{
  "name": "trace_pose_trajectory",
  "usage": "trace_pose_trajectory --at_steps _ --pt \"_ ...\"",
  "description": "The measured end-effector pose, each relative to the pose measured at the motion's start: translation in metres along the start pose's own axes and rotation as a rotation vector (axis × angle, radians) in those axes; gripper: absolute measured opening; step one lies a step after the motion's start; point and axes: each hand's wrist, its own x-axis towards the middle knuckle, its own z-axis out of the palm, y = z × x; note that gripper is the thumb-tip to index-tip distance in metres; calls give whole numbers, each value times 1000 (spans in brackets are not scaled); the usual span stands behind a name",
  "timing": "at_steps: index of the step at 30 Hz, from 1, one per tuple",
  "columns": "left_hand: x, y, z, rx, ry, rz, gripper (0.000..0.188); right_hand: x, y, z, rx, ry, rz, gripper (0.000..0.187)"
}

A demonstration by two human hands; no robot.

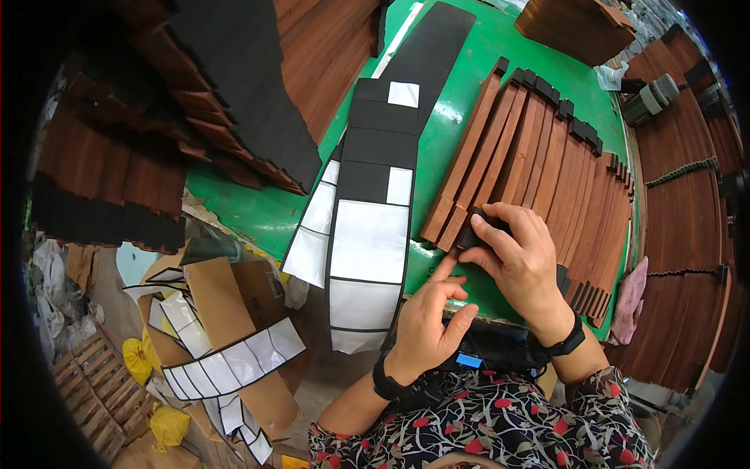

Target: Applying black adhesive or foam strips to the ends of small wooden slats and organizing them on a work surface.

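On the green tabletop (445, 141) lies a row of reddish-brown wooden slats (539, 156), most with black caps or pads at their far ends. My right hand (517, 254) presses a small black pad (470, 233) at the near end of one slat, thumb and fingers closed about it. Beside it, my left hand (432, 319) stretches its index finger to that slat end, the other fingers loosely bent and holding nothing I can see. Left of the slats lie black strips with white backing (369, 242), partly peeled down to bare black at the far end.
Tall stacks of dark wooden pieces (234, 86) stand at the left. A cardboard box (219, 301) with white-backed offcuts (238, 359) sits below the table's left edge. More wood (680, 234) is stacked at the right, near a pink cloth (630, 303). A pallet (101, 391) lies lower left.
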Motion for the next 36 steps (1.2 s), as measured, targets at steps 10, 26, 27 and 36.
trace_pose_trajectory --at_steps 10,26,27,36 --pt "8 13 -11 186 66 -45 22 3 17 -49 258 -156 138 61" --pt "25 46 16 815 106 -139 30 64 127 3 123 -194 -477 33" --pt "26 48 17 835 106 -145 30 64 130 4 142 -184 -479 33" --pt "47 59 32 995 180 -181 31 62 144 1 291 -132 -560 26"
